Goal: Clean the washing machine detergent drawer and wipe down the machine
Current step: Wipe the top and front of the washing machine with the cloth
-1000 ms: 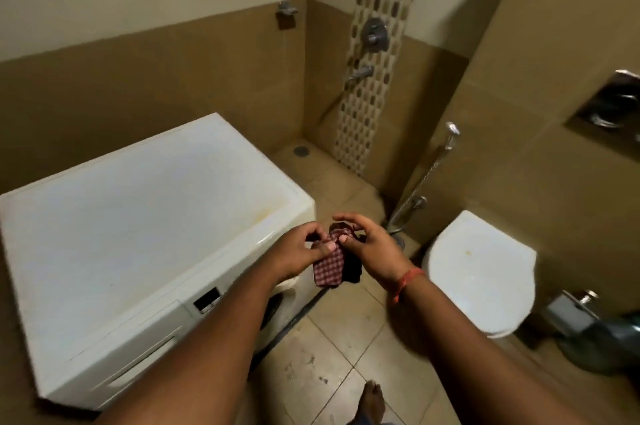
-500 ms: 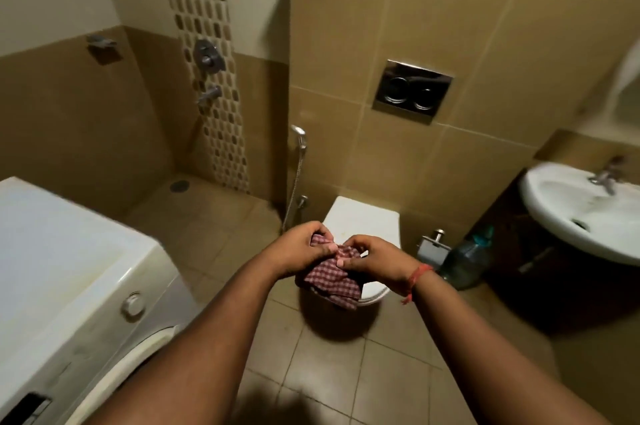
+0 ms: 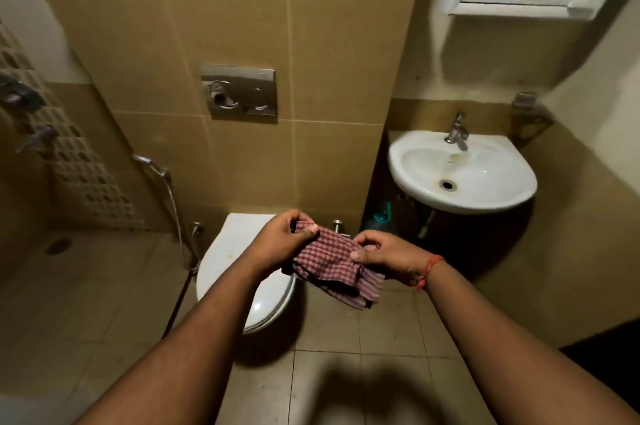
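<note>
A red and white checked cloth hangs stretched between both hands, in the air above the toilet's right side. My left hand pinches its upper left corner between thumb and fingers. My right hand, with a red thread at the wrist, pinches the cloth's right edge. The cloth's lower folds droop below my right hand. The washing machine and its drawer are out of view.
A white toilet with closed lid stands below my left hand, a flush plate on the wall above it. A white basin with a tap is at the right. A spray hose hangs left; tiled floor lies below.
My view has swung right, from the washing machine past the toilet to the basin. My hands have drawn apart, spreading the bunched cloth out between them.
</note>
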Motion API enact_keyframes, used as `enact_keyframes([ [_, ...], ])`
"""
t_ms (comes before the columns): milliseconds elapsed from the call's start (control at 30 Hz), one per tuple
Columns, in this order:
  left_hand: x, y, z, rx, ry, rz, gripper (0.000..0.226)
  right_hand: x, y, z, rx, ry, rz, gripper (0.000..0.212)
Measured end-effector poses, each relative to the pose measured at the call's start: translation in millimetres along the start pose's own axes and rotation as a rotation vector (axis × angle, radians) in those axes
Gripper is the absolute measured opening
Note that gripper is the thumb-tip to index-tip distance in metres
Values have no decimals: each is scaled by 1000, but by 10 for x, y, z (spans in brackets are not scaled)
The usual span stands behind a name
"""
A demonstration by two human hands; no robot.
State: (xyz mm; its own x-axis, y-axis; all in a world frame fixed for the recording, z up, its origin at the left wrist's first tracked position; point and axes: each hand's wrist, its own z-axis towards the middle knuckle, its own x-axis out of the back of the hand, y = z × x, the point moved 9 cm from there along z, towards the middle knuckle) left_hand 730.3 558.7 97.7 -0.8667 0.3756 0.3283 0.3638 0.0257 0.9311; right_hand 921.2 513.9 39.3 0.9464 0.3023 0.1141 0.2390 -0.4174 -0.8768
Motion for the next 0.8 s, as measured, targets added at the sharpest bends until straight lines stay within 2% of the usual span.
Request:
enact_keyframes([
  [100, -276, 59, 245, 31, 25, 15, 12, 407, 172, -149, 0, 75, 427, 33],
  [167, -445, 56, 449, 54, 47, 41, 12, 680, 327, -170, -33, 190, 533, 36],
  [233, -693, 36, 652, 63, 28, 86, 13, 973, 483, -166, -81, 369, 412, 42],
  [300, -986, 23, 823, 66, 0, 107, 15, 1312, 520, -204, -130, 597, 83, 40],
  [400, -1440, 73, 1062, 59, -40, 149, 12, 1621, 265, -278, -47, 832, -247, 42],
  [467, -1701, 129, 1234, 61, -62, 127, 10, 1667, 46, -245, 70, 876, -362, 48],
  [567, -1994, 239, 1540, 93, -75, -43, 8, 1692, -214, -116, 201, 866, -530, 56],
  [700, -2244, 455, 1908, 246, -148, -327, 29, 1815, -461, 60, 317, 836, -689, 71],
  [800, -2413, 647, 2189, 261, -242, -462, 40, 2050, -473, 194, 313, 746, -631, 77],
])
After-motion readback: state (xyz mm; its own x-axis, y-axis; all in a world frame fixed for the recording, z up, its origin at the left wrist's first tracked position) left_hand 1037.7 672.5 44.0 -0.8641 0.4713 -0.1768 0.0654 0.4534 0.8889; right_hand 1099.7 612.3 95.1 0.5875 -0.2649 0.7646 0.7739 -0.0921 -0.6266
